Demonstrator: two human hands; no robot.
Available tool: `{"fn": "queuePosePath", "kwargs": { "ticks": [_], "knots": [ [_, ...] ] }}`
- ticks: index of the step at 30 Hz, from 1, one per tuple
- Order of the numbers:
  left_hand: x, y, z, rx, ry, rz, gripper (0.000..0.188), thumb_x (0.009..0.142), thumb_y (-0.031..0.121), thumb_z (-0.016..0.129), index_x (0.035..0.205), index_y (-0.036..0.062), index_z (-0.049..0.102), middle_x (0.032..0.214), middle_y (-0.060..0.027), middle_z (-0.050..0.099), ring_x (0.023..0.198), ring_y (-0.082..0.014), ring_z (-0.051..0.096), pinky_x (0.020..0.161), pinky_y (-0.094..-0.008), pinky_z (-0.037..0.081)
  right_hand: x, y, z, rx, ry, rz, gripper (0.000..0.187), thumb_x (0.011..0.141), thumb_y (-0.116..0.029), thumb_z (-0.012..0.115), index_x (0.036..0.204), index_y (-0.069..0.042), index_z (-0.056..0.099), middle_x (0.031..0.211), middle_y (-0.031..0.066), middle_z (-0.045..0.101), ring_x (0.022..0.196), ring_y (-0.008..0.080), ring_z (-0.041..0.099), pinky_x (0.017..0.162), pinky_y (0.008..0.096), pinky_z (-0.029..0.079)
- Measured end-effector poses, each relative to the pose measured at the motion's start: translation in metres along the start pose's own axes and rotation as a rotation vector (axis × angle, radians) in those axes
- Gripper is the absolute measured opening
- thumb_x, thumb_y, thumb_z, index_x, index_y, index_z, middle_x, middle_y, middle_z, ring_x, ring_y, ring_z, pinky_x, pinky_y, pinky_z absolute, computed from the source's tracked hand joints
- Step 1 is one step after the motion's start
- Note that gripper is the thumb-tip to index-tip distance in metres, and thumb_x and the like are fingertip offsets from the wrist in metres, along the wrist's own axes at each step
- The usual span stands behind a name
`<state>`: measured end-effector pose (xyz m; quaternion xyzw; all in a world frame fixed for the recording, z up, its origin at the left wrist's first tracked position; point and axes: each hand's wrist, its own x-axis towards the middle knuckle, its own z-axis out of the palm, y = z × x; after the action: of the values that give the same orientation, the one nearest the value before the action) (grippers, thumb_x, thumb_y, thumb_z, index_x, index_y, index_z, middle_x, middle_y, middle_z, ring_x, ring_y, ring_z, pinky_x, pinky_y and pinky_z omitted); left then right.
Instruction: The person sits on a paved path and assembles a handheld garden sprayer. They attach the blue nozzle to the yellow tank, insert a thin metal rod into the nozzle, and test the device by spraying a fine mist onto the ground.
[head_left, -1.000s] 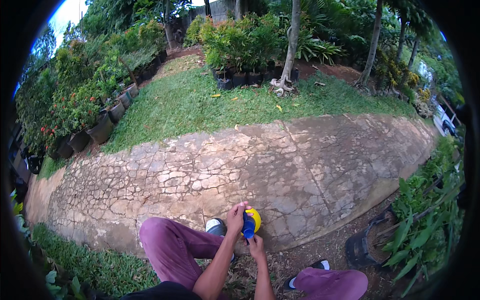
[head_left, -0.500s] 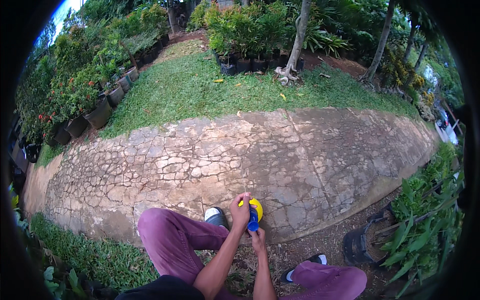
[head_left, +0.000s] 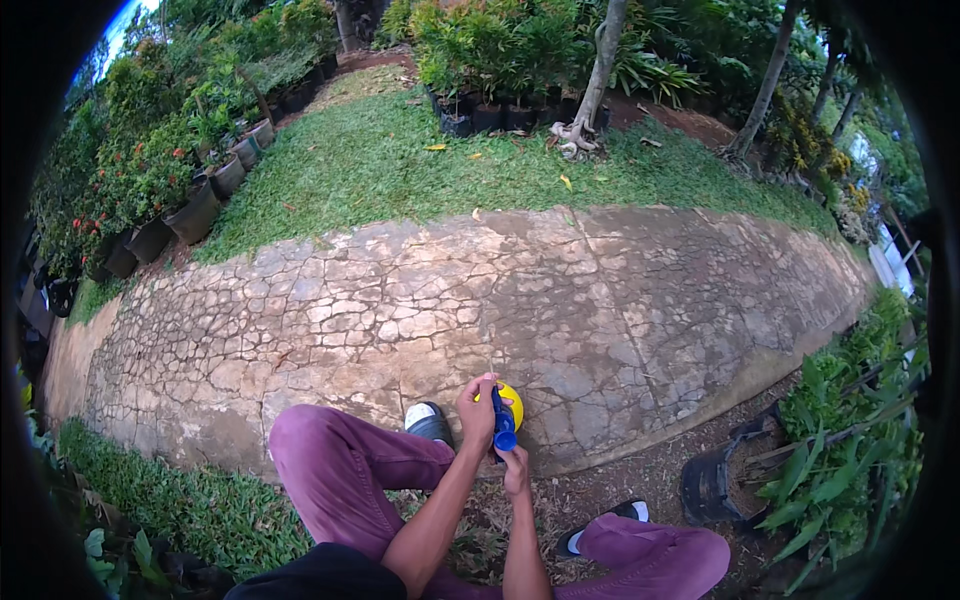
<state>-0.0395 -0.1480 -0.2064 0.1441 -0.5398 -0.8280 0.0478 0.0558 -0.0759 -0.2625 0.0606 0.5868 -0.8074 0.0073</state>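
Low in front of me is a blue and yellow object: a rounded yellow body (head_left: 514,405) under a long blue top part (head_left: 505,438) that ends in a round blue disc. Its exact kind is unclear from above. My left hand (head_left: 477,412) closes on the left side of the blue part, with fingertips at its far end. Something thin and pale seems to rise there, too fine to make out. My right hand (head_left: 515,470) is closed just below the blue disc, against the object's near end; its fingers are partly hidden.
I sit with knees apart, in purple trousers (head_left: 345,470), my shod feet on either side. A cracked stone path (head_left: 400,300) crosses ahead, with grass (head_left: 390,165) beyond. A black pot (head_left: 708,487) with leafy plants stands at right. Potted shrubs (head_left: 190,212) line the far left.
The blue top part has turned slightly and now looks more upright in the picture, its disc a little higher. Both hands have shifted slightly up with it, and the view has moved a little.
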Motion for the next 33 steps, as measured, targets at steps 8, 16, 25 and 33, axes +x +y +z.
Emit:
{"fn": "queuePosePath", "kwargs": {
  "ticks": [8,16,25,33],
  "knots": [
    [-0.0036,-0.004,0.0056,-0.018,0.001,-0.004,0.019,0.092,0.018,0.057,0.098,0.0002,0.06,0.082,-0.0064,0.061,0.058,-0.013,0.061,0.051,-0.0222,0.046,-0.0016,0.0001,-0.0051,0.039,-0.01,-0.018,0.033,0.085,-0.033,0.054,0.08,-0.001,0.061,0.069,0.0023,0.056,0.065,0.0109,0.05,0.061,0.0261,0.037],
    [-0.0037,-0.0039,0.0062,0.035,0.029,0.027,0.018,0.092,0.017,0.058,0.097,0.0006,0.06,0.081,-0.0052,0.061,0.059,-0.0126,0.062,0.052,-0.0219,0.046,-0.0005,0.0029,-0.0051,0.038,-0.012,-0.022,0.033,0.086,-0.032,0.053,0.078,0.0,0.06,0.068,0.0024,0.055,0.064,0.0115,0.049,0.06,0.0263,0.036],
    [0.0011,-0.0077,0.0013,0.006,0.004,-0.021,0.021,0.092,0.02,0.057,0.097,0.0002,0.061,0.082,-0.0066,0.062,0.059,-0.0147,0.063,0.054,-0.0247,0.049,-0.0015,-0.0024,-0.0028,0.019,0.007,-0.006,0.032,0.086,-0.031,0.054,0.08,0.0,0.062,0.069,0.0019,0.055,0.065,0.0109,0.049,0.061,0.0259,0.036],
    [-0.0023,-0.0051,0.0035,0.05,0.0,0.02,0.022,0.092,0.022,0.06,0.096,0.0004,0.061,0.082,-0.006,0.062,0.06,-0.014,0.063,0.054,-0.0239,0.049,-0.002,0.0013,-0.0032,0.054,-0.004,-0.014,0.032,0.086,-0.031,0.054,0.083,0.0,0.062,0.071,0.002,0.056,0.066,0.0111,0.05,0.062,0.0257,0.037]
  ]
}}
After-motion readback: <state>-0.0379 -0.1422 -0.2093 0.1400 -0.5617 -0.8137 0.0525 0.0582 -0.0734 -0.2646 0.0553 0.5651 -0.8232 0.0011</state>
